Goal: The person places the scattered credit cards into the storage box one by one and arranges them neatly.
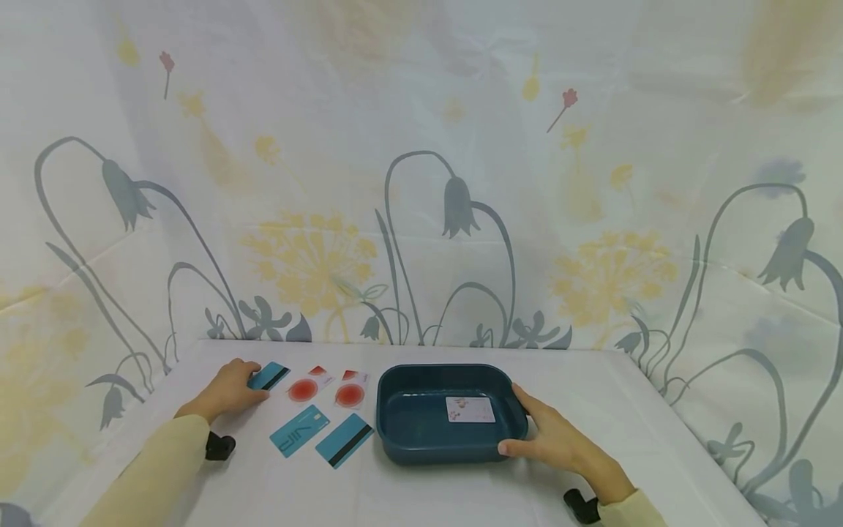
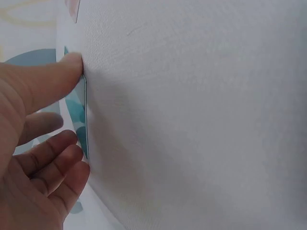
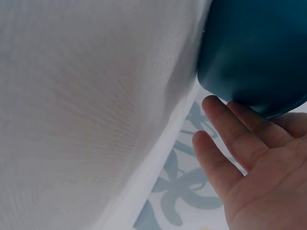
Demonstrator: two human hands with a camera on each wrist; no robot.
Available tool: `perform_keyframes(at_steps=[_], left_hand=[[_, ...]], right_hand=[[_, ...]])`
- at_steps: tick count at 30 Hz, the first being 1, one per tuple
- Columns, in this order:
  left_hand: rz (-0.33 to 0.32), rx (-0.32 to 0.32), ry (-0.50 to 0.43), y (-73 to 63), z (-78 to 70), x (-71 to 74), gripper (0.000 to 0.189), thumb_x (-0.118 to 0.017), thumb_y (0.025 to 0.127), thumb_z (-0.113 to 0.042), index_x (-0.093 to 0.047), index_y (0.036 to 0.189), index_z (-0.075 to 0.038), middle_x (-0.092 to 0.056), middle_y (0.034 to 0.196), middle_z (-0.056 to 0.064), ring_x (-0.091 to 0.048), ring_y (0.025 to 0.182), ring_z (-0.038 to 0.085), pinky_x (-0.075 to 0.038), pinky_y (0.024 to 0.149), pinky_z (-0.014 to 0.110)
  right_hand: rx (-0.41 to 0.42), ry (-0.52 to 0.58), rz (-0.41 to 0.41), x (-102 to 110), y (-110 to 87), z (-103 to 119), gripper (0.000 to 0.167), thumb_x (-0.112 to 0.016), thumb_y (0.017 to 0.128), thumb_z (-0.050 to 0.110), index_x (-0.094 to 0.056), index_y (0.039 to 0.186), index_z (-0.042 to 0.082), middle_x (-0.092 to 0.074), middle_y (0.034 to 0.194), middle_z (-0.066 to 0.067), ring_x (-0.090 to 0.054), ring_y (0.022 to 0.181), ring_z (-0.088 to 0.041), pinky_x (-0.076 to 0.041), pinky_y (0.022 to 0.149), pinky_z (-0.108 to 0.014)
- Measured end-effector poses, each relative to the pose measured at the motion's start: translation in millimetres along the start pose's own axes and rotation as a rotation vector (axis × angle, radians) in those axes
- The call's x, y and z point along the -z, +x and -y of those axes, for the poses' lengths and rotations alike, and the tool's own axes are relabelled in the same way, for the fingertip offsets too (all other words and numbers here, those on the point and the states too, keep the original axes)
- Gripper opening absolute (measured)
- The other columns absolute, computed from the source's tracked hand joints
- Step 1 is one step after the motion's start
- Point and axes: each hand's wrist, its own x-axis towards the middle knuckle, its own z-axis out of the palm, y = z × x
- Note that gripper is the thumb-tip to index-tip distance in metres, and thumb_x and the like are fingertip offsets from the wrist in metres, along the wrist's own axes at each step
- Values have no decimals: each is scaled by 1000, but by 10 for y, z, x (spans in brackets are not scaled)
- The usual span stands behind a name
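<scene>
At the left of the table, my left hand [image 1: 227, 391] grips a blue card with a black stripe [image 1: 270, 376]. In the left wrist view the thumb [image 2: 72, 67] is at one end of the card [image 2: 80, 115] and the fingertips are at the other. My right hand [image 1: 556, 435] holds the right end of a dark blue plastic basin [image 1: 441, 454], thumb at the front corner and fingers along the side. Inside the basin lies a white patterned card [image 1: 470, 410]. The right wrist view shows the fingers [image 3: 230, 124] beside the basin's outer wall [image 3: 254, 57].
Between left hand and basin lie two blue cards, one with lettering [image 1: 299, 430] and one with a black stripe [image 1: 345, 440], plus two white cards with red circles [image 1: 303, 390] [image 1: 350, 396]. A white cloth covers the table [image 1: 395, 498]; a flowered curtain [image 1: 421, 110] hangs behind.
</scene>
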Motion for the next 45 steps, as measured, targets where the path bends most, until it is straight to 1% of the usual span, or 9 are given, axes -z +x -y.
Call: perform_keyframes(at_steps=[4,8,15,22,28,34,37,45], left_hand=[[-4,18,-11,24,16,9,61,-72,82,-19,-47,124,17,-53,105,26,-52,96,38,-43,89,54],[-2,8,-11,34,24,27,57,-73,80,-14,-49,121,17,-53,102,25,-52,93,36,-43,88,54],[34,8,-37,20,23,63,52,-74,76,-6,-53,119,15,-54,102,23,-52,93,35,-43,89,54],[61,50,-46,-12,5,112,51,-74,77,-10,-54,117,15,-55,104,26,-52,95,37,-42,90,55],[84,76,-55,11,20,125,52,-74,78,-11,-53,118,15,-57,106,29,-53,97,39,-41,90,57],[91,75,-57,40,56,120,51,-74,77,-11,-53,116,15,-57,105,27,-55,96,38,-43,88,55],[89,70,-63,45,64,116,49,-74,76,-11,-55,114,14,-57,103,27,-54,95,37,-43,87,54],[73,83,-71,46,45,110,47,-74,76,-9,-57,113,14,-58,104,26,-54,93,35,-44,87,54]], right_hand=[[-5,4,0,-6,1,-2,105,-75,75,48,-20,150,-1,-30,150,-21,-31,136,-38,-27,105,-60],[-12,1,3,-8,0,-2,105,-74,76,48,-19,150,0,-29,151,-21,-31,136,-38,-26,105,-59],[-20,3,4,-4,-16,9,106,-75,75,50,-19,150,0,-29,151,-21,-30,137,-39,-26,105,-60],[-9,7,5,-6,-15,3,106,-74,75,49,-19,150,-1,-29,151,-21,-30,137,-39,-26,105,-60],[-11,-5,1,-3,-14,6,105,-74,75,49,-20,150,-1,-29,151,-21,-31,136,-39,-27,105,-60],[-18,-22,0,-7,-12,12,106,-74,75,51,-19,151,0,-29,151,-20,-31,136,-39,-26,105,-60],[-8,-29,3,-5,-10,19,105,-74,76,50,-19,150,-1,-29,151,-22,-31,136,-40,-27,104,-61],[-7,-27,7,8,-8,15,105,-74,76,49,-18,151,0,-27,152,-21,-30,136,-40,-27,104,-60]])
